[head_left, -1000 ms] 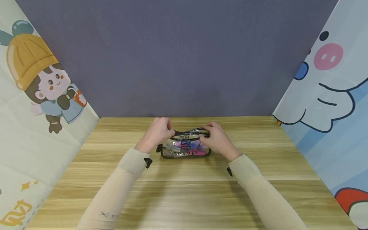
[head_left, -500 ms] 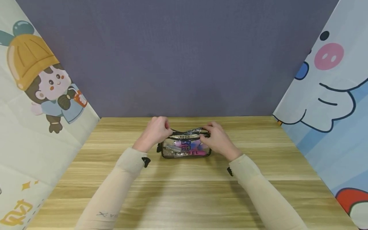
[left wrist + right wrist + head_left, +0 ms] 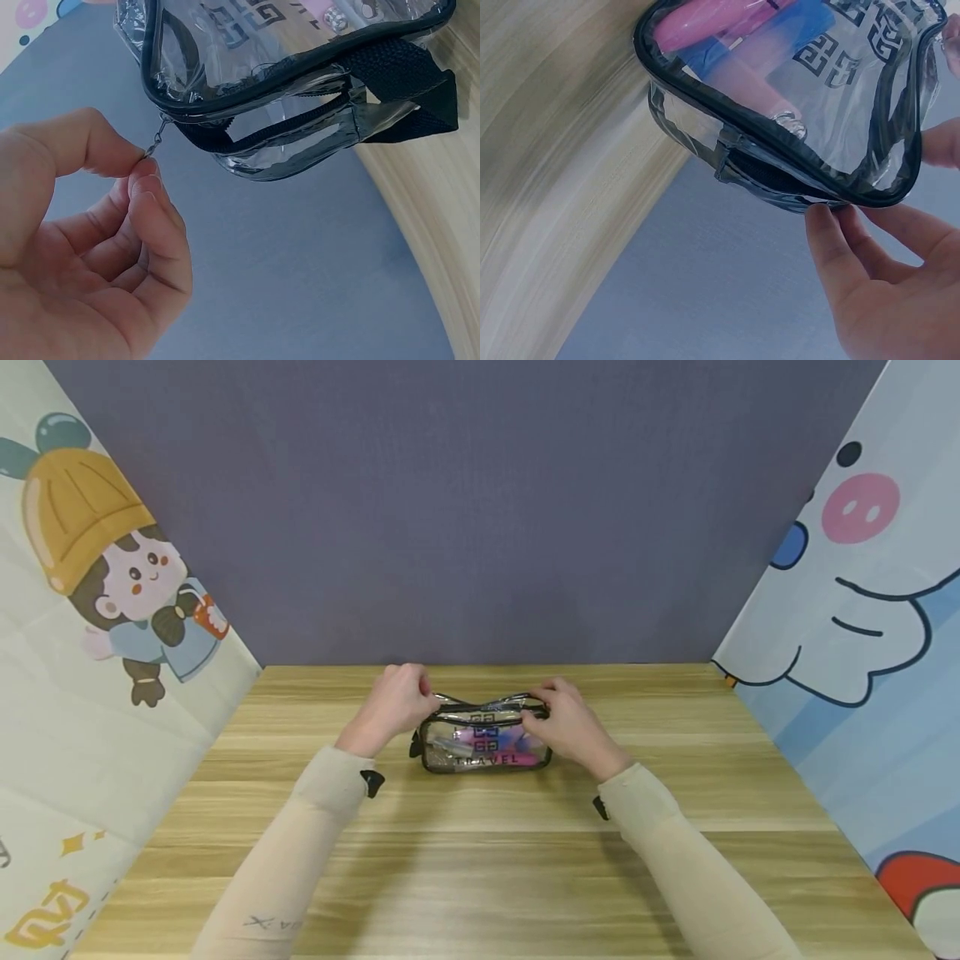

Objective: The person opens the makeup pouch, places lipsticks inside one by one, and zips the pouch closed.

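A clear travel pouch (image 3: 442,760) with black piping and dark lettering stands near the table's back edge. My left hand (image 3: 393,702) is at its top left corner. In the left wrist view, thumb and fingertip pinch a small metal zipper pull (image 3: 156,142) just off that corner. My right hand (image 3: 566,722) grips the top right corner, the thumb on the near face and fingers along the top edge. Through the plastic show a bright pink item (image 3: 697,24), something blue (image 3: 806,26) and a silvery tube (image 3: 453,747). The pouch's two top edges bow apart in the middle.
A black strap tab (image 3: 409,86) sticks out from the pouch's left end. Behind the wood-grain table (image 3: 480,860) rises a dark grey-blue panel (image 3: 480,510). Cartoon-printed sheets (image 3: 75,735) flank both sides.
My left hand has slid leftward along the pouch's top to its left corner with the zipper pull, uncovering more of the top edge. The right hand and the pouch stay almost still.
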The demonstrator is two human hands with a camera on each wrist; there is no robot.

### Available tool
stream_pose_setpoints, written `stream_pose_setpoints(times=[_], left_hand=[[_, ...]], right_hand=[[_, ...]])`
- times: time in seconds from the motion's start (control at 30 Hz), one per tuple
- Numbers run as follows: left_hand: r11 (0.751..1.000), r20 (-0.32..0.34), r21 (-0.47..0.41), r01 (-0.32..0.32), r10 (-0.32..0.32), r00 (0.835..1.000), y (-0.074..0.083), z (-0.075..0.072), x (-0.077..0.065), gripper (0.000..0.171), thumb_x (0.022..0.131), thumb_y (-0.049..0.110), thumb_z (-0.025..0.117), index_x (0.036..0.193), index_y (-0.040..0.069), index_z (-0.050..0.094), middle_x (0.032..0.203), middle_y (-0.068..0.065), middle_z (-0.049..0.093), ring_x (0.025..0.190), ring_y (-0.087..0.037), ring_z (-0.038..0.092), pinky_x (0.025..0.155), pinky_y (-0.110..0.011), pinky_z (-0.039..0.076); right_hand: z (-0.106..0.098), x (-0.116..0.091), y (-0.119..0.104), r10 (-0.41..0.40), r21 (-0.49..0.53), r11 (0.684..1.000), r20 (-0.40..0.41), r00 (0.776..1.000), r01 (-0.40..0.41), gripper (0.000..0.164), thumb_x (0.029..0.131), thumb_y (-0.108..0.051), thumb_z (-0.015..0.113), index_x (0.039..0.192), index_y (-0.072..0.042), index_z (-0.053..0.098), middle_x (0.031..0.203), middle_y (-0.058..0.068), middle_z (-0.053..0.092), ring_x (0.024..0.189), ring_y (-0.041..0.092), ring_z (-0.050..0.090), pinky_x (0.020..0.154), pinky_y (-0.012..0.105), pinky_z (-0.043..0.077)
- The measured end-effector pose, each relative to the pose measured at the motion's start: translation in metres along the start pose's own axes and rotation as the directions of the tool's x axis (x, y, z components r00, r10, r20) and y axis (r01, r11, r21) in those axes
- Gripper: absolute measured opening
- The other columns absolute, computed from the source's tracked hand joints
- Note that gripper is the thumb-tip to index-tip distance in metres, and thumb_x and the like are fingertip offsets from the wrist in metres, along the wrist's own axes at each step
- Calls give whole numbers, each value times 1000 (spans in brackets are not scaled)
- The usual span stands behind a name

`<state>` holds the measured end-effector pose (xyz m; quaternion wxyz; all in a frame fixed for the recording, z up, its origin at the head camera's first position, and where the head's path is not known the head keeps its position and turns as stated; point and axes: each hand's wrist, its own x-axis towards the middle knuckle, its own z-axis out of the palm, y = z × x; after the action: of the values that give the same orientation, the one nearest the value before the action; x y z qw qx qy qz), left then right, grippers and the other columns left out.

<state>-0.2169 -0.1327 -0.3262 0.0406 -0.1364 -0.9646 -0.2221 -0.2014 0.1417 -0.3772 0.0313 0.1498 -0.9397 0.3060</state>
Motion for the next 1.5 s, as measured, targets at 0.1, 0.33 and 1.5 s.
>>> stream_pose_setpoints(times=[0.1, 0.33, 1.5], left_hand=[[1000, 6, -1, 2, -2, 1000, 0, -1, 0, 9, 84, 12, 69, 82, 7, 63, 80, -9, 63, 67, -22, 58, 64, -35, 50], [1000, 7, -8, 25, -25, 1000, -3, -3, -1, 14, 85, 15, 74, 84, 5, 64, 81, -10, 64, 67, -22, 59, 63, -35, 52], [998, 29, 25, 56, -56, 998, -15, -7, -2, 15, 85, 17, 73, 83, 6, 63, 82, -10, 64, 76, -27, 59, 68, -38, 51]], right_hand=[[0, -1, 0, 0, -3, 1000, 1, 1000, 0, 60, 96, -33, 59, 142, 6, 53, 147, 23, 44, 138, 41, 39, 113, 58, 37], [1, -1, -1, 2, 5, 1000, -4, 1000, -2, 60, 95, -32, 59, 142, 6, 53, 147, 24, 44, 138, 41, 40, 112, 58, 39], [0, 0, -3, 12, 3, 1000, -4, 1000, -12, 61, 94, -31, 61, 141, 7, 54, 147, 24, 45, 138, 41, 39, 115, 58, 35]])
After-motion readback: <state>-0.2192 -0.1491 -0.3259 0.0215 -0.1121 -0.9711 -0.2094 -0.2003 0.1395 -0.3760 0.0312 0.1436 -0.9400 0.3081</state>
